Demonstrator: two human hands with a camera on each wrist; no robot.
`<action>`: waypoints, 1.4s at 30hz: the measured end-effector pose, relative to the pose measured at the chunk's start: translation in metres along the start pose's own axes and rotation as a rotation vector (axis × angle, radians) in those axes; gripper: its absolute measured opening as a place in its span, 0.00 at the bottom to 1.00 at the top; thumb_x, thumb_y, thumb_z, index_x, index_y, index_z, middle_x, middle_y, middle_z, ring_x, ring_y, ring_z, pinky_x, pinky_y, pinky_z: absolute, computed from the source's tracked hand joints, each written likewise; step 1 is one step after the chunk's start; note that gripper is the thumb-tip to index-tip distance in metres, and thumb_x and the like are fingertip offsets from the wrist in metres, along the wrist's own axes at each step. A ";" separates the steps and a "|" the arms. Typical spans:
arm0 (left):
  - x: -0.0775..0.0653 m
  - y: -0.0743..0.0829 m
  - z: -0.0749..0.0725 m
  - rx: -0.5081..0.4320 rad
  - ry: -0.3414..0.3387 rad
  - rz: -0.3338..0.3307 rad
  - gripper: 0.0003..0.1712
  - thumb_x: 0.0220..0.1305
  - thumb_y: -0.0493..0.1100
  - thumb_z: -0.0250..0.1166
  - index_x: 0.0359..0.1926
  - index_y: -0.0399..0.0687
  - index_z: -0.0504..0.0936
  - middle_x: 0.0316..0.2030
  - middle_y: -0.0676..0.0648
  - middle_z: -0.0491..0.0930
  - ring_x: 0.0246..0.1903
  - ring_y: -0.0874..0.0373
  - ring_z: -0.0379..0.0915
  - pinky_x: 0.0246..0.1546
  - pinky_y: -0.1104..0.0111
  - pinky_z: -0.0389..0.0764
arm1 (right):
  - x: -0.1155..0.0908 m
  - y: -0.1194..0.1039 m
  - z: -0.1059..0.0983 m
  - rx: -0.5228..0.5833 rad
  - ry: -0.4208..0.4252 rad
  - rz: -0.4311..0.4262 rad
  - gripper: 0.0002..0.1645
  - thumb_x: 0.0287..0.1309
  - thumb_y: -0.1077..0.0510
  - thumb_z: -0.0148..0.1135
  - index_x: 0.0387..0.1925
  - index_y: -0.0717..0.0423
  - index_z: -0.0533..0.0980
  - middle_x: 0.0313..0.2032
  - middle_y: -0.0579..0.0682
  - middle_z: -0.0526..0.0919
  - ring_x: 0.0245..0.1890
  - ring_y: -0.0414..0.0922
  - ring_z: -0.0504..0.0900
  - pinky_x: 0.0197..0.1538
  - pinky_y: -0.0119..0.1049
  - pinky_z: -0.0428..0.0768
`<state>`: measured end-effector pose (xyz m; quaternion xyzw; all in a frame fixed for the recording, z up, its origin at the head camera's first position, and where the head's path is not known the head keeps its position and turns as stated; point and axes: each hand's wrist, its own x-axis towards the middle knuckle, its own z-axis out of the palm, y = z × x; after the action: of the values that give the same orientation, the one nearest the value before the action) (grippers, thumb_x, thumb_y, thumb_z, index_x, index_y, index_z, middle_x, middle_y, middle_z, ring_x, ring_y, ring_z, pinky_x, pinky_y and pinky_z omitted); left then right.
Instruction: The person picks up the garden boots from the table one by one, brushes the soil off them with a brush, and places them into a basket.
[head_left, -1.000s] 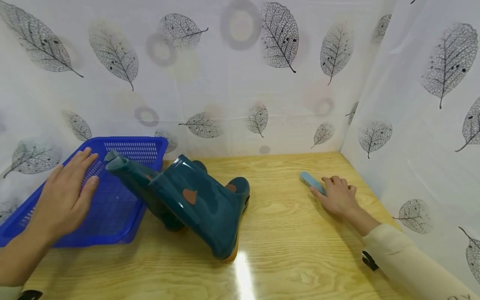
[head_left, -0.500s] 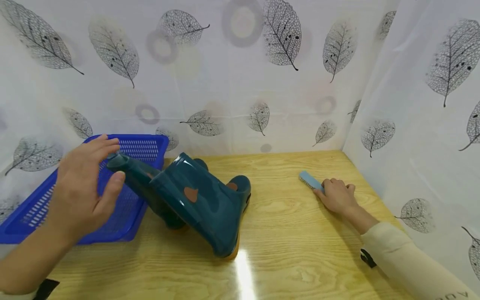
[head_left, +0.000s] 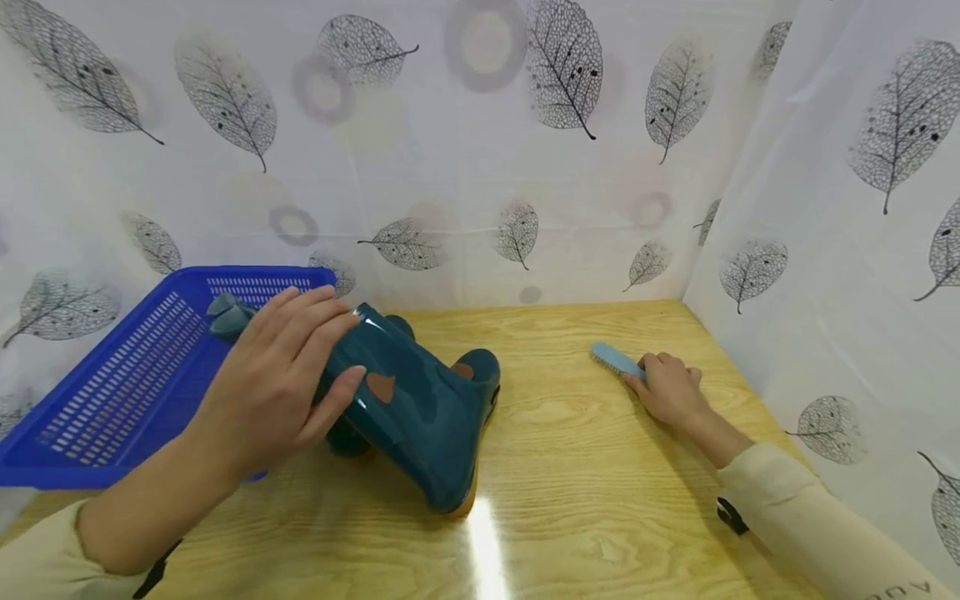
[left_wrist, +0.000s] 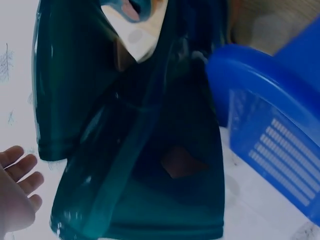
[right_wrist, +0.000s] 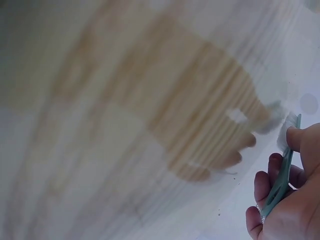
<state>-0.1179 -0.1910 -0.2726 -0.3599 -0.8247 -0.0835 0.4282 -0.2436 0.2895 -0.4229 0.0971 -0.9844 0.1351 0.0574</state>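
Note:
A pair of dark green rubber boots leans over on the table. The nearer boot [head_left: 427, 417] has a brown patch on its shaft, and the other boot [head_left: 227, 317] lies behind it, its top over the basket. My left hand [head_left: 273, 383] hovers by the boot tops, fingers extended; in the left wrist view the fingers [left_wrist: 25, 175] are apart from the nearer shaft [left_wrist: 135, 190]. My right hand [head_left: 671, 390] grips a light blue brush [head_left: 615, 358] with pale bristles. In the right wrist view the fingers curl round the brush handle [right_wrist: 282, 182].
A blue plastic basket [head_left: 112, 400] with slotted walls stands at the left, beside the boots. The wood-grain table [head_left: 570, 467] runs across the front, and a leaf-printed white sheet [head_left: 450, 150] hangs behind and at the right.
My left hand has moved right from over the basket to the boot tops. The right hand keeps hold of the brush and has shifted very slightly left. The boots have not moved.

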 end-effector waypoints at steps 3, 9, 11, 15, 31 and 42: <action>0.002 0.001 0.009 -0.005 -0.079 -0.001 0.34 0.78 0.57 0.42 0.55 0.30 0.77 0.54 0.33 0.78 0.61 0.37 0.70 0.74 0.52 0.56 | 0.000 -0.001 0.000 0.000 0.005 0.007 0.25 0.71 0.49 0.56 0.50 0.70 0.76 0.43 0.66 0.81 0.43 0.61 0.79 0.44 0.59 0.63; 0.006 0.002 0.023 0.000 -0.217 -0.038 0.39 0.78 0.62 0.37 0.60 0.32 0.75 0.57 0.35 0.78 0.63 0.40 0.69 0.72 0.48 0.57 | 0.001 -0.002 0.002 -0.006 0.026 0.007 0.25 0.71 0.47 0.57 0.51 0.68 0.76 0.43 0.64 0.81 0.43 0.61 0.78 0.43 0.56 0.63; 0.007 0.002 0.026 0.024 -0.251 -0.047 0.40 0.78 0.63 0.35 0.61 0.33 0.74 0.57 0.35 0.78 0.64 0.40 0.68 0.71 0.47 0.57 | 0.001 -0.003 0.002 -0.001 0.031 0.003 0.25 0.70 0.47 0.57 0.50 0.68 0.76 0.43 0.64 0.81 0.43 0.60 0.78 0.43 0.56 0.63; 0.009 0.002 0.027 0.079 -0.284 -0.050 0.42 0.77 0.64 0.32 0.60 0.33 0.75 0.57 0.35 0.79 0.64 0.39 0.69 0.70 0.45 0.58 | 0.001 -0.007 0.003 0.016 0.032 -0.017 0.25 0.70 0.48 0.58 0.50 0.68 0.76 0.43 0.65 0.81 0.44 0.60 0.78 0.44 0.57 0.63; 0.039 0.023 0.042 0.195 -0.536 0.007 0.31 0.72 0.58 0.53 0.62 0.39 0.77 0.57 0.41 0.79 0.64 0.44 0.69 0.72 0.45 0.56 | 0.002 -0.031 0.011 0.064 0.044 -0.095 0.25 0.71 0.46 0.57 0.50 0.66 0.77 0.44 0.61 0.82 0.47 0.58 0.78 0.46 0.54 0.62; 0.040 0.035 0.072 0.128 -0.731 0.015 0.28 0.73 0.58 0.51 0.59 0.42 0.77 0.53 0.46 0.80 0.61 0.48 0.71 0.72 0.45 0.57 | -0.003 -0.052 0.019 0.076 0.033 -0.144 0.22 0.69 0.47 0.59 0.49 0.63 0.78 0.44 0.58 0.82 0.48 0.57 0.77 0.48 0.55 0.65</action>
<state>-0.1559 -0.1121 -0.2925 -0.3444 -0.9241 0.1054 0.1278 -0.2317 0.2356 -0.4283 0.1673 -0.9680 0.1695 0.0793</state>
